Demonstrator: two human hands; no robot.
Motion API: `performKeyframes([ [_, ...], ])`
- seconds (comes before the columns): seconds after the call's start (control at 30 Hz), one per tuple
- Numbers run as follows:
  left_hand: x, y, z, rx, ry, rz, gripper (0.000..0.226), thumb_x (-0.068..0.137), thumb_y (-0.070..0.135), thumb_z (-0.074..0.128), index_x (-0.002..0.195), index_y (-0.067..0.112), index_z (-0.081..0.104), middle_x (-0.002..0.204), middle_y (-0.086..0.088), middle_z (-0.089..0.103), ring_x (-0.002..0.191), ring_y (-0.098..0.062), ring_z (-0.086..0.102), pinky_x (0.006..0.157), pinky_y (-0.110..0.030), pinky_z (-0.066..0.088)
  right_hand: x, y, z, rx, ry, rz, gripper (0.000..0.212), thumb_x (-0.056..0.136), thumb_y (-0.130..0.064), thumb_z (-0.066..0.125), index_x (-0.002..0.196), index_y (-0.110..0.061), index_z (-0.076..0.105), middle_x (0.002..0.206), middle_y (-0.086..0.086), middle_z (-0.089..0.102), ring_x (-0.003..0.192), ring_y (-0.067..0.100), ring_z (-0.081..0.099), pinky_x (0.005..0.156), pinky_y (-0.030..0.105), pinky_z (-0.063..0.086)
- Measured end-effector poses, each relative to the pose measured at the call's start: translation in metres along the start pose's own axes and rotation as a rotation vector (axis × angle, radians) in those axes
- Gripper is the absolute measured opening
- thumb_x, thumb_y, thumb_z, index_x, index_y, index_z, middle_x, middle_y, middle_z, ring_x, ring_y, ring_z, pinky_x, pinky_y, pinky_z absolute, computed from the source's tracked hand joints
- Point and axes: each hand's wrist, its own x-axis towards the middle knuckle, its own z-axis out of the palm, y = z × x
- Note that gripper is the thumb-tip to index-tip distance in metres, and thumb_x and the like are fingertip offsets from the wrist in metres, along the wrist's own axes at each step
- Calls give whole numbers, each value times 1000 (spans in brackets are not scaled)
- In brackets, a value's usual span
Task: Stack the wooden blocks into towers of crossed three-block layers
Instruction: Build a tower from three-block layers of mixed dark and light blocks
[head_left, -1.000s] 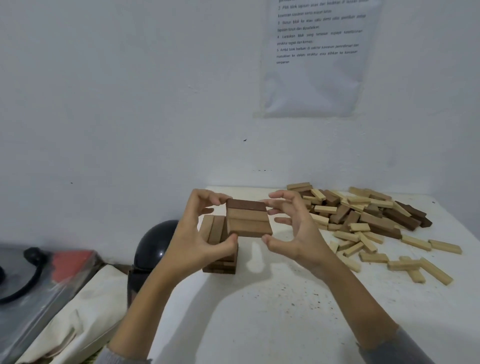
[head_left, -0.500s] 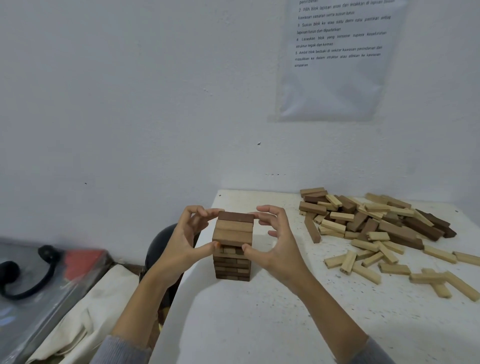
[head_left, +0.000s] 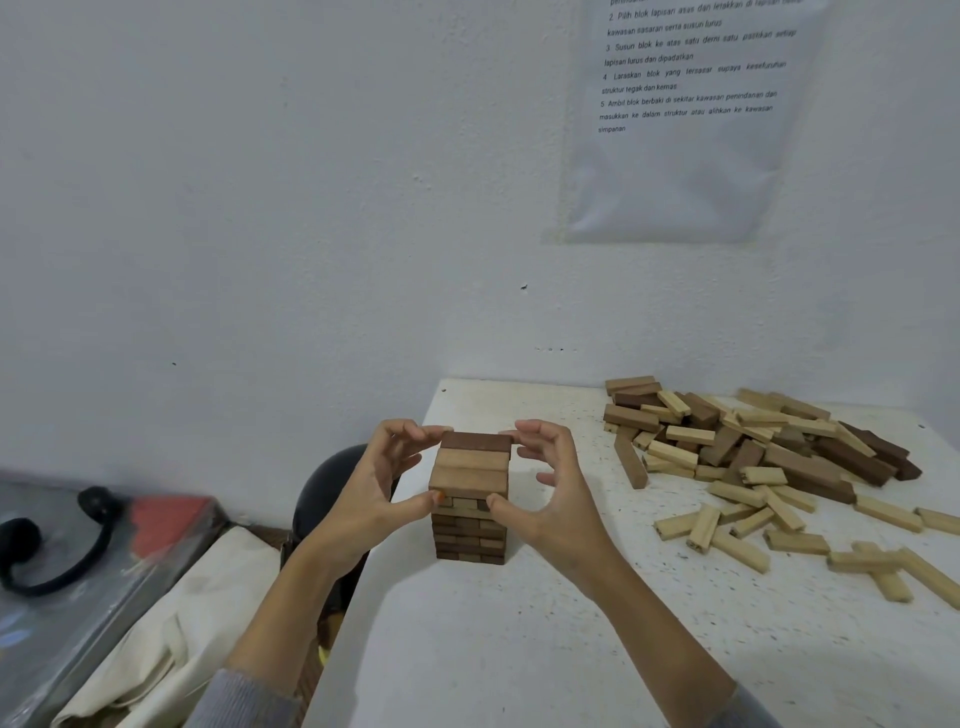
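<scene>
A tower (head_left: 470, 535) of crossed brown wooden layers stands near the left edge of the white table (head_left: 519, 654). Its top layer (head_left: 472, 467) is three blocks side by side, a dark one at the back and two lighter ones in front. My left hand (head_left: 363, 493) holds this layer from the left, thumb on the near corner and fingertips at the far corner. My right hand (head_left: 561, 499) holds it from the right in the same way, thumb at the near right corner. The layer rests on the tower.
A loose pile of light and dark blocks (head_left: 753, 452) covers the table's right half. A black rounded object (head_left: 322, 488) and a cream cloth (head_left: 171, 629) lie left of the table edge. An instruction sheet (head_left: 685, 119) hangs on the wall.
Both hands carried the three-block layer from in front of the tower down onto its top. The view has shifted, so the tower now sits nearer the centre.
</scene>
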Motion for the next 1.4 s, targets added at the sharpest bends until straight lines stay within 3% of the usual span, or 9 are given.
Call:
performKeyframes([
  [0.27,-4,2,2,12,-20,-14,68,68,33,76,124,20,39,140,7,52,133,-11,44,117,-42,29,-2,0,3,0,-8,32,64,64,-32,69,119,-42,37,131,-18,45,122,-3,40,106,28,34],
  [0.43,-12,-3,2,-25,5,-74,99,62,61,79,144,42,26,147,18,40,137,-2,37,112,-30,31,-8,8,1,59,-69,68,72,65,-29,66,127,-47,33,141,-15,36,131,5,33,103,23,31],
  [0.6,-16,3,22,-247,157,-229,53,84,65,43,134,46,39,146,21,41,138,-2,34,120,-38,18,-13,11,10,309,13,156,63,85,-34,54,144,-39,32,145,-16,34,132,-2,31,82,3,27],
  [0.73,-16,11,46,-331,260,-283,44,99,53,22,135,42,45,140,24,48,131,6,39,120,-35,17,-8,13,32,432,74,199,48,103,-40,32,150,-37,18,139,-30,29,107,-31,36,76,-7,34],
  [0.83,-13,16,59,-353,330,-300,51,99,56,19,141,38,42,141,20,49,133,0,38,119,-35,18,-1,13,52,435,51,218,91,74,-90,33,150,-41,23,152,-17,34,135,-4,36,113,31,35],
  [0.9,-12,22,65,-376,348,-291,53,98,56,19,140,37,44,136,17,53,129,-2,42,115,-32,24,2,18,61,461,56,250,103,64,-98,33,149,-40,28,154,-9,35,140,11,35,115,46,32],
  [1.13,-10,27,74,-396,402,-318,47,98,56,26,132,37,52,121,9,64,96,8,60,68,-6,45,4,23,72,447,120,234,97,62,-99,30,146,-52,21,157,-11,26,144,14,26,116,50,28],
  [1.3,-10,35,73,-421,417,-313,88,62,74,37,142,38,40,135,10,51,97,5,51,73,-15,37,6,26,69,455,122,229,105,58,-102,28,148,-49,20,158,-11,24,145,12,23,117,48,25],
  [1.4,-10,37,75,-430,426,-352,56,85,65,33,129,37,53,127,3,62,99,0,58,71,-15,42,7,29,71,481,104,252,104,59,-101,30,148,-46,25,157,-9,29,144,14,28,115,48,30],
])
